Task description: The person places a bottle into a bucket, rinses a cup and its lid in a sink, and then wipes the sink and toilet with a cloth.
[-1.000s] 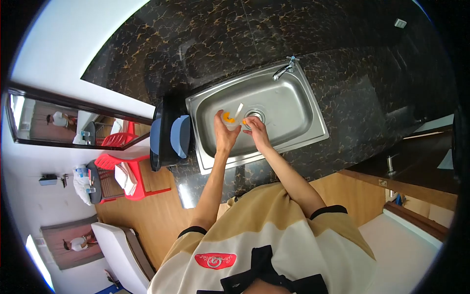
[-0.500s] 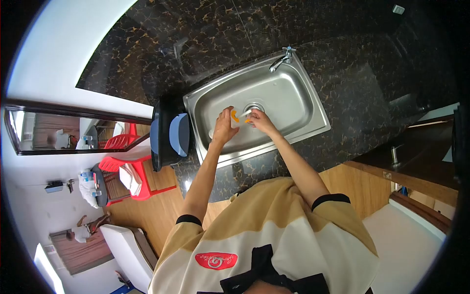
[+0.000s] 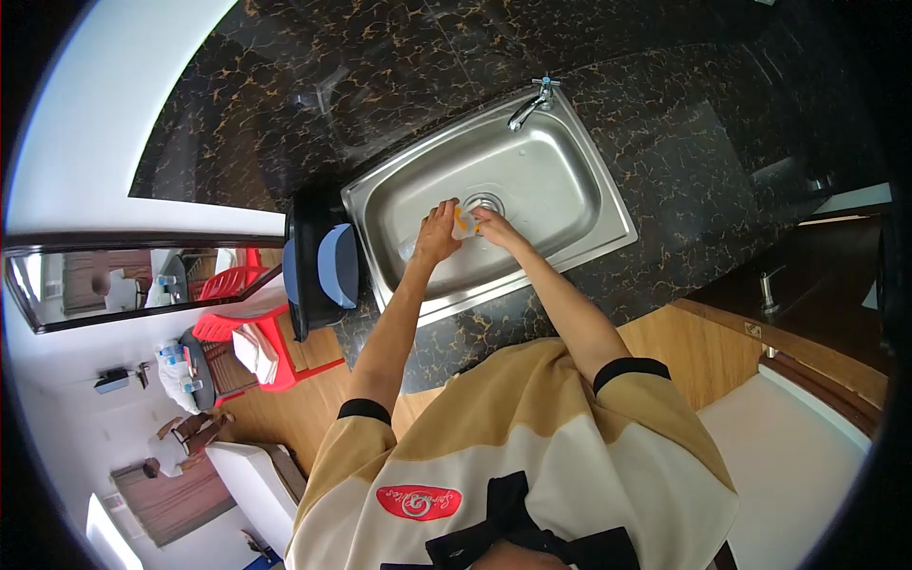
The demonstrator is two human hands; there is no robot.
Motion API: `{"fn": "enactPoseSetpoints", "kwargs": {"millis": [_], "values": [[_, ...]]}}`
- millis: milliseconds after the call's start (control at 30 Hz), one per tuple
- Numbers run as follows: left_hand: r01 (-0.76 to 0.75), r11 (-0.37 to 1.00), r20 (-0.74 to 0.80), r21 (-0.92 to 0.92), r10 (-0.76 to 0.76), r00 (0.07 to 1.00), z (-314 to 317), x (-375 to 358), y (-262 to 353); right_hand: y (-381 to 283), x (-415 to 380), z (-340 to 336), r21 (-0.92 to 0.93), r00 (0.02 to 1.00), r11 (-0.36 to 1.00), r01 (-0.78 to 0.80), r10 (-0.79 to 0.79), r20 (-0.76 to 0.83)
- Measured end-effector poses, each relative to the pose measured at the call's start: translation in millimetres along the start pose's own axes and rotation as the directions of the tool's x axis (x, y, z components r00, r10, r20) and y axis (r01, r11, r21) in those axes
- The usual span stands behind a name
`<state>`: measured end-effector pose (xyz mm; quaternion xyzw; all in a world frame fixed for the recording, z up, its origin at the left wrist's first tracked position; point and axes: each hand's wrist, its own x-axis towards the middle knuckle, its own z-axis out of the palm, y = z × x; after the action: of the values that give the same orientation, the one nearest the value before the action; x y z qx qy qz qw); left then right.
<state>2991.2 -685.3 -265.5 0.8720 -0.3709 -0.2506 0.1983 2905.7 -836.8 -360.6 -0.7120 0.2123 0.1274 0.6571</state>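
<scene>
Over the steel sink (image 3: 556,204), my left hand (image 3: 438,235) is wrapped round a small clear container (image 3: 464,220) with orange marks on it. My right hand (image 3: 496,229) is closed at the container's right side, its fingertips on something pale and orange too small to name. Both hands are close together just below the drain (image 3: 485,202). A clear object (image 3: 408,249), hard to make out, lies in the basin left of my left hand.
A chrome tap (image 3: 534,104) stands at the sink's back edge. Left of the sink is a black bin (image 3: 305,313) with blue parts (image 3: 338,267). Beyond are a red chair (image 3: 277,347), a mirror (image 3: 123,277) and a person (image 3: 176,445) in the far room.
The camera view has shifted slightly. My right hand's fingers are now nearer the container, and the pale piece between the hands shows less. The person in the far room has changed posture.
</scene>
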Motion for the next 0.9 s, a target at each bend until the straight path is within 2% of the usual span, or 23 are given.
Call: {"fn": "enactPoseSetpoints", "kwargs": {"millis": [100,167,200,300,400,467,600,700,800,900], "values": [[0.002,0.999,0.032,0.033,-0.003,0.999,-1,14,-2,-2,9,-3,-0.027,1.0,0.999,-0.019,0.019,0.006],[-0.003,0.999,0.044,0.051,0.0,0.999,-2,23,-4,32,38,3,-0.001,0.997,0.997,0.073,-0.073,0.0],[-0.011,0.999,0.045,0.053,0.008,0.999,-2,27,-5,28,41,4,0.012,0.993,0.993,0.119,-0.119,-0.003],[-0.015,0.997,0.062,0.069,0.01,0.998,1,40,-9,7,35,-6,-0.077,1.0,0.997,-0.022,0.024,0.016],[-0.022,0.996,0.071,0.091,0.015,0.997,3,49,-10,-20,20,-9,-0.072,0.995,0.997,-0.014,0.007,-0.097],[-0.027,0.994,0.073,0.104,0.019,0.997,4,52,-9,-28,16,-12,-0.076,0.993,0.997,0.003,-0.012,-0.115],[-0.017,0.992,0.088,0.129,0.005,0.996,4,58,-6,-14,24,-10,-0.135,0.982,0.99,0.044,-0.068,-0.177],[-0.001,0.989,0.113,0.145,-0.016,0.993,2,61,-1,-11,25,-14,-0.106,0.994,0.994,0.001,-0.013,-0.112],[0.014,0.989,0.134,0.15,-0.034,0.99,1,62,3,-10,22,-15,-0.124,0.992,0.992,-0.024,0.008,-0.125],[0.026,0.987,0.149,0.159,-0.05,0.988,1,63,6,0,24,-12,-0.02,0.982,1.0,-0.009,0.005,-0.189]]}}
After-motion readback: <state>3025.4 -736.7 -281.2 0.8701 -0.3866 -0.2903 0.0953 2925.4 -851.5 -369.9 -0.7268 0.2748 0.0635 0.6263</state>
